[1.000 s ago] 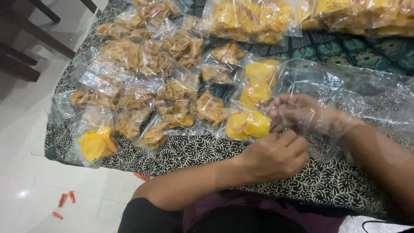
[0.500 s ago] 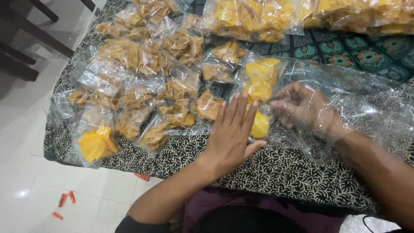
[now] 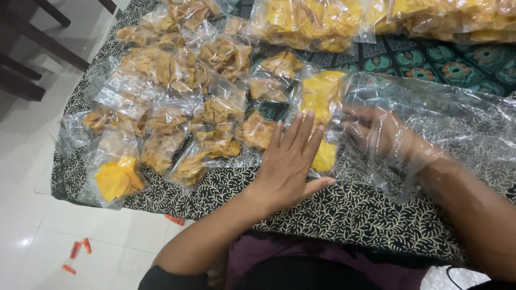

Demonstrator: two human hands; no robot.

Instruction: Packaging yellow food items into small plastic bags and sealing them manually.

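My left hand (image 3: 288,164) lies flat, fingers spread, pressing on a small clear packet of yellow chips (image 3: 324,157) near the table's front edge. My right hand (image 3: 376,131) is inside a large clear plastic bag (image 3: 430,115), fingers curled near yellow chips (image 3: 321,95) at the bag's left end. Whether those fingers grip chips I cannot tell through the plastic.
Several small sealed packets of brownish chips (image 3: 177,96) cover the table's left half, with one yellow packet (image 3: 115,180) at the front left. Big bags of yellow chips (image 3: 312,21) lie at the back. A black-and-white patterned cloth (image 3: 349,215) covers the table. Orange scraps (image 3: 80,249) lie on the white floor.
My left hand went from a fist beside the yellow packet to lying flat on top of it. My right hand shifted slightly up inside the big bag.
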